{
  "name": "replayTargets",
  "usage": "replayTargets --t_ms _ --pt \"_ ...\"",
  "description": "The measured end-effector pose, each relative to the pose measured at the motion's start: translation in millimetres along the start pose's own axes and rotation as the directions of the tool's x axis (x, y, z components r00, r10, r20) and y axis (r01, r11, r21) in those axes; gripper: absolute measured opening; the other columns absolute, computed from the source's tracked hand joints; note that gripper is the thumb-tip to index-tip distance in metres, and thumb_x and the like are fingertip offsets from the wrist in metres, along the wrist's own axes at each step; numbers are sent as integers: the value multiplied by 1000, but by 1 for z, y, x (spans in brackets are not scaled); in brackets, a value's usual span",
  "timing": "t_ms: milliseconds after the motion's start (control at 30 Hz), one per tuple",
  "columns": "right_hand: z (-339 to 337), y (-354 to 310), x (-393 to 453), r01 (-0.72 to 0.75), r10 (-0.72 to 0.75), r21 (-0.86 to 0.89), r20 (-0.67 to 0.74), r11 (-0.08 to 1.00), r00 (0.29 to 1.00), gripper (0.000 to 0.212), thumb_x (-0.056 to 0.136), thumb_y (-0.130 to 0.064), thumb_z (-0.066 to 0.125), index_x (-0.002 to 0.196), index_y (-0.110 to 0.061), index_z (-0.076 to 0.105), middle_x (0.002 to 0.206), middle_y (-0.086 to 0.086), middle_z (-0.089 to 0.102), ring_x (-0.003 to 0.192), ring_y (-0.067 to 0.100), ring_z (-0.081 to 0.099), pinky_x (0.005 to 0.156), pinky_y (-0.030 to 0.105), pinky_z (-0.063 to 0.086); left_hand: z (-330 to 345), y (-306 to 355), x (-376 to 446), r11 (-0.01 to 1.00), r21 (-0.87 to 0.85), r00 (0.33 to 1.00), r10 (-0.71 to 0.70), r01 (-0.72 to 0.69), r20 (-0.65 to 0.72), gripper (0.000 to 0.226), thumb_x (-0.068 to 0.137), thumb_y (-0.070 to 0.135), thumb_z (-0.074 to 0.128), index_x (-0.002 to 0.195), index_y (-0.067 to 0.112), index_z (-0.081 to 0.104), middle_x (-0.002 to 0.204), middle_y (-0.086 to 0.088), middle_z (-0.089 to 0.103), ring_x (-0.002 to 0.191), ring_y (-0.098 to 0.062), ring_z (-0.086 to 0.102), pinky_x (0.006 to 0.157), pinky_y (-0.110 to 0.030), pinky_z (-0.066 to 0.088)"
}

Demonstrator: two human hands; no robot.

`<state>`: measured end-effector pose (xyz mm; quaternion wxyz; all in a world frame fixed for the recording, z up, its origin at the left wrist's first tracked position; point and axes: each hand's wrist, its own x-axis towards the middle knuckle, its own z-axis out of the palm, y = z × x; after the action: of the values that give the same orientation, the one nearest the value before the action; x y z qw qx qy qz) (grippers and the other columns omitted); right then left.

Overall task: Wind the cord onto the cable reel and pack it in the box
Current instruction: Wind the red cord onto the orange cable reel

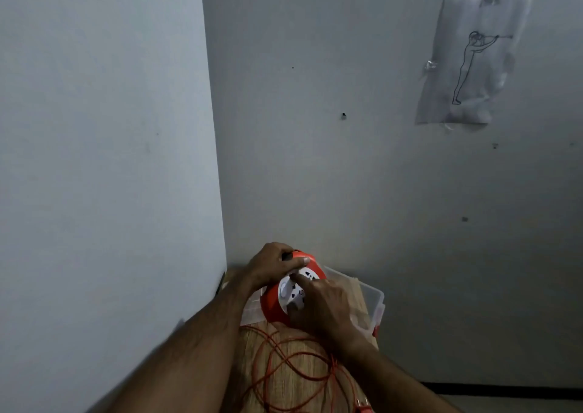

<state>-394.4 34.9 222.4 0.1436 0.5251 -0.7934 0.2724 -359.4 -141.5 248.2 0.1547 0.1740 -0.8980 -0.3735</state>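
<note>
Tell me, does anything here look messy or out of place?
Yes: the orange cord lies in loose, crossing loops on the wooden table, not yet wound onto the cable reel both hands grip. On the wall, a taped drawing hangs crooked and wrinkled.

The wall (110, 160) stood close on the left of the table (293, 378). Loose orange cord (284, 362) covered the near tabletop, and the clear box (372, 299) blocked the right side.
</note>
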Motion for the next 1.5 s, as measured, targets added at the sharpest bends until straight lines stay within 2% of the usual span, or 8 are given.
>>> replayTargets --t_ms 133,267,433,533,667,933,1133,1500 --pt "9 -28 -5 -395 473 384 -133 835 871 47 80 -40 81 121 -22 65 101 -12 68 89 1 63 74 6 41 4 3 3 998 53 1000 15 -15 -8 32 91 55 69 81 24 70 74 7 65 73 -13 64 73 -29 53" --pt "22 -41 0 -664 833 650 87 368 547 55 79 -41 85 121 -12 64 114 2 70 100 17 67 79 27 56 9 -1 0 996 83 1000 13 -13 -2 29 90 56 69 75 31 64 73 9 63 72 -12 63 71 -27 51" --pt "24 -42 -1 -628 835 743 483 -232 263 62 81 -34 84 129 -5 57 123 17 66 113 36 65 88 45 59 17 -8 -7 995 97 999 -11 8 32 45 89 59 68 101 16 76 92 1 74 84 -16 70 84 -37 61" --pt "19 -38 -16 -658 833 688 141 306 535 26 87 -24 78 106 -11 65 102 7 73 93 22 72 71 29 59 14 -17 -11 997 76 999 -23 21 24 50 89 59 69 106 13 77 98 -5 77 86 -20 72 84 -40 63" --pt "21 -12 -39 -2 34 194 -162 981 986 27 86 -14 73 109 -21 60 108 0 66 96 12 63 81 27 56 10 -20 -19 998 48 999 -30 29 32 31 90 51 71 87 21 74 80 2 71 76 -16 67 74 -32 55" --pt "8 15 -45 624 -531 -264 348 735 773 49 90 -16 64 137 -22 50 146 15 42 140 34 37 114 63 29 10 -19 -29 992 121 990 -58 43 125 48 92 50 70 83 4 73 76 -9 67 65 -18 56 65 -31 45" --pt "-1 16 -40 680 -572 -305 376 667 729 57 85 -27 75 137 -28 54 144 14 41 138 35 37 111 65 30 18 -21 -32 992 120 980 -64 42 187 52 88 59 71 102 10 79 92 -9 77 81 -25 73 76 -37 59" --pt "26 -6 -52 -209 200 158 72 965 977 56 79 -47 76 128 -22 64 112 -3 73 94 11 70 81 26 59 30 -22 -35 998 36 993 -52 48 104 34 90 50 73 85 16 74 78 0 71 72 -15 67 64 -27 50"
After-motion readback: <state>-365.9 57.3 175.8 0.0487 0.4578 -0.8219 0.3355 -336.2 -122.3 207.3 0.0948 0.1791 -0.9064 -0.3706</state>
